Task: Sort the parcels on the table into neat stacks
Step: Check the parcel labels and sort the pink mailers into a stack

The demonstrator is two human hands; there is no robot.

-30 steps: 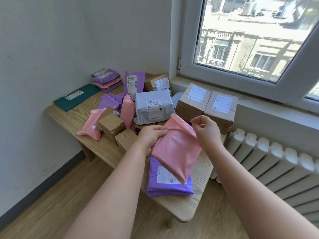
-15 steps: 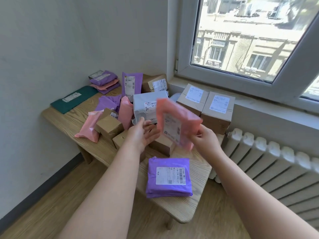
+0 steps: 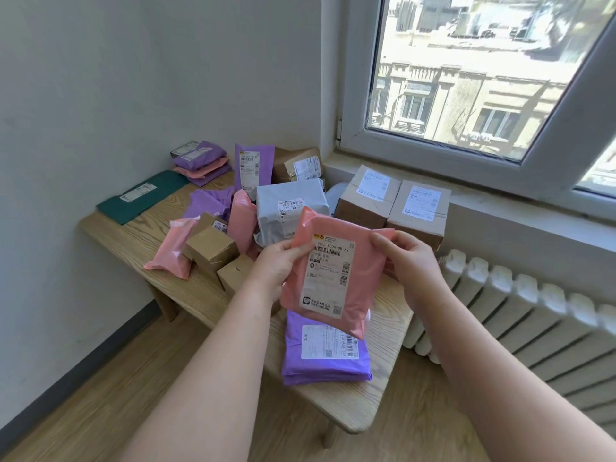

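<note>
The pink mailer (image 3: 335, 278) is held up between both hands, label showing. The left hand (image 3: 276, 268) grips its left edge and the right hand (image 3: 413, 261) pinches its top right corner. Below the hands a purple mailer (image 3: 326, 358) lies on the table (image 3: 390, 328); a grey parcel (image 3: 290, 208) sits beyond them.

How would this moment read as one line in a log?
stage: sorting | left hand: grips pink mailer left edge | right hand: grips its right edge | label: faces camera | below: purple mailer on table
</note>
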